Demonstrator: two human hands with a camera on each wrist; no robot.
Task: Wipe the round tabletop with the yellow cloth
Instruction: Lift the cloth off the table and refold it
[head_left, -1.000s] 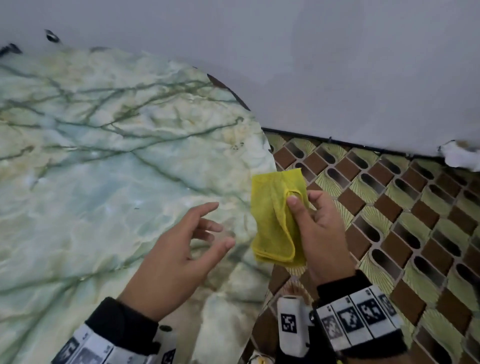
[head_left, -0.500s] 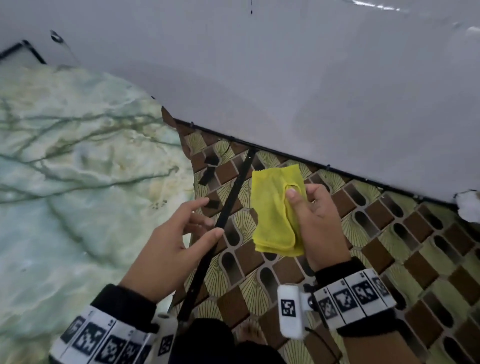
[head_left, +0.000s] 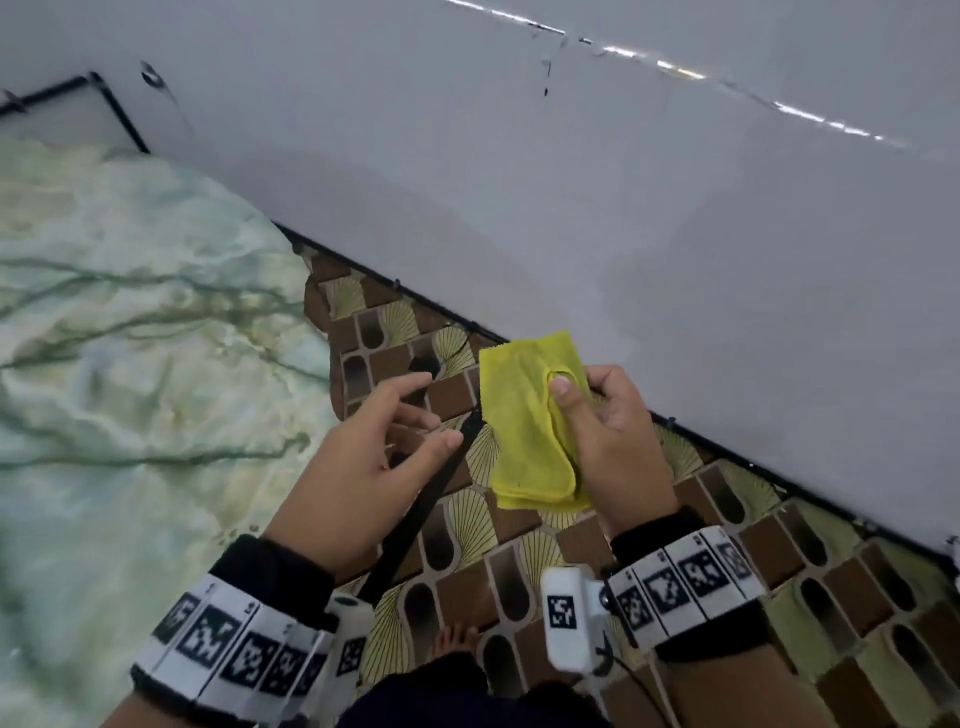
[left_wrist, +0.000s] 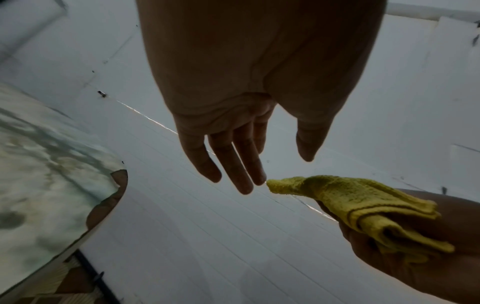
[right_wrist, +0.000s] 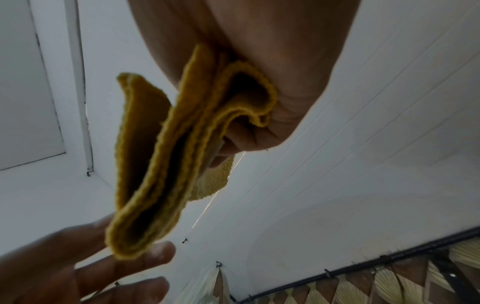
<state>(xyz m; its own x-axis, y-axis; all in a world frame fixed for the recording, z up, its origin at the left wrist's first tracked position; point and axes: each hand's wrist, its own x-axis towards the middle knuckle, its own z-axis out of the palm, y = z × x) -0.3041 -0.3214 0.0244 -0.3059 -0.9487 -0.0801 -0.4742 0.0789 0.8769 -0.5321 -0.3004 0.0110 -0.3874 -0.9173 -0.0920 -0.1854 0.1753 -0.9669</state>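
The folded yellow cloth (head_left: 530, 421) hangs in the air over the floor, pinched between the thumb and fingers of my right hand (head_left: 602, 441). The right wrist view shows the cloth (right_wrist: 161, 164) in layered folds under my palm. My left hand (head_left: 384, 441) hovers just left of the cloth with fingers spread and relaxed, holding nothing; in the left wrist view its fingertips (left_wrist: 241, 183) nearly meet the cloth's corner (left_wrist: 275, 185). The round marble-patterned tabletop (head_left: 130, 389) fills the left of the head view, away from both hands.
A white wall (head_left: 623, 208) rises close behind the hands. The floor (head_left: 779, 597) has brown and yellow patterned tiles. A black cable (head_left: 415, 519) runs across the floor below my left hand. My bare foot (head_left: 457, 642) shows at the bottom.
The view has swung right, so the tabletop has slid to the left and both hands are now over the floor. The cloth stays in my right hand; the left hand stays open.
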